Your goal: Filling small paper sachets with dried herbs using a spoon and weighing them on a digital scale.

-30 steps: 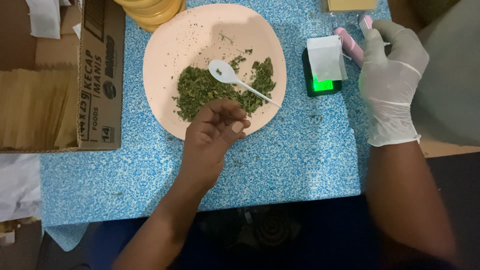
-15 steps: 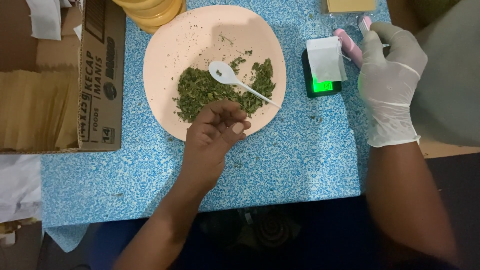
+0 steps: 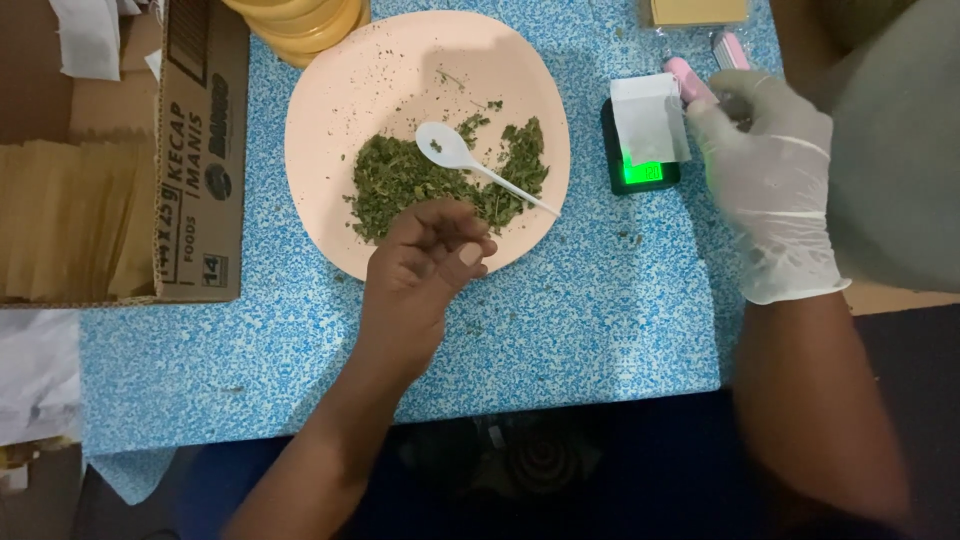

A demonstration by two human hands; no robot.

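Observation:
My bare left hand rests at the near rim of a pale pink plate, fingers curled in with nothing visible in them. The plate holds a heap of dried green leaves with a white plastic spoon lying across it. My gloved right hand hovers right of a small black scale with a lit green display. A white paper sachet lies on the scale. The gloved fingertips are at a pink tube, fingers loosely apart.
A cardboard box with brown paper envelopes stands at the left on the blue speckled table. Yellow stacked lids sit behind the plate. A second pink item lies at the back right.
My gloved right hand has slid left and slightly down, away from the far pink item towards the scale and the pink tube. My left hand has barely moved.

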